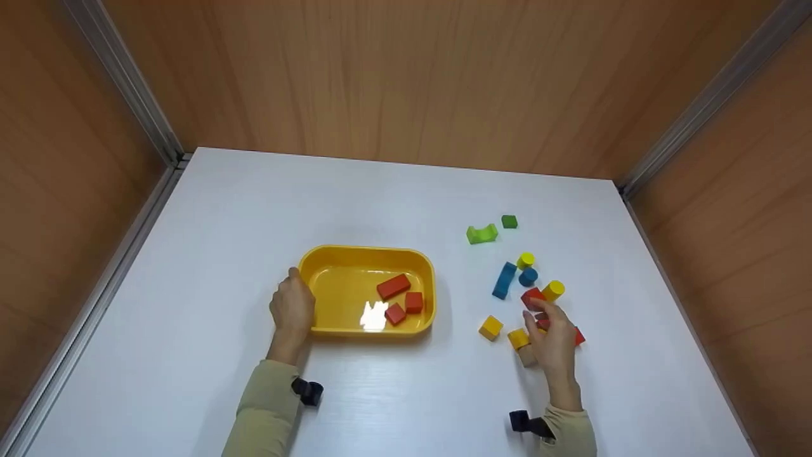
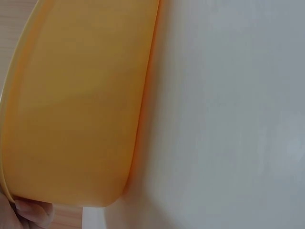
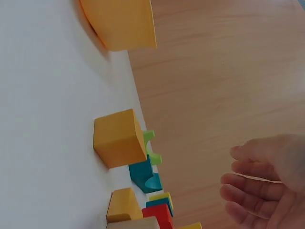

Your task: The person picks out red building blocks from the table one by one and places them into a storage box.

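Observation:
My left hand (image 1: 294,304) grips the left end of a yellow plastic tray (image 1: 366,248), with fingertips curled at its rim in the left wrist view. Inside the tray lie a long red block (image 1: 393,287) and two red cubes. On the right, my right hand (image 1: 553,339) hovers over scattered wooden blocks, its fingers loosely bent and nothing between them in the right wrist view. Nearest its fingertips in the head view is a red block (image 1: 531,296). More red pieces beneath the hand are partly hidden by it.
Around the right hand lie yellow cylinders (image 1: 554,290), a blue cylinder (image 1: 528,277), a blue block (image 1: 504,280), an orange-yellow cube (image 1: 490,328) and a plain wood block (image 1: 527,356). Farther back are a light green curved block (image 1: 482,234) and a green block (image 1: 509,221). Wooden panels (image 1: 406,82) border the table.

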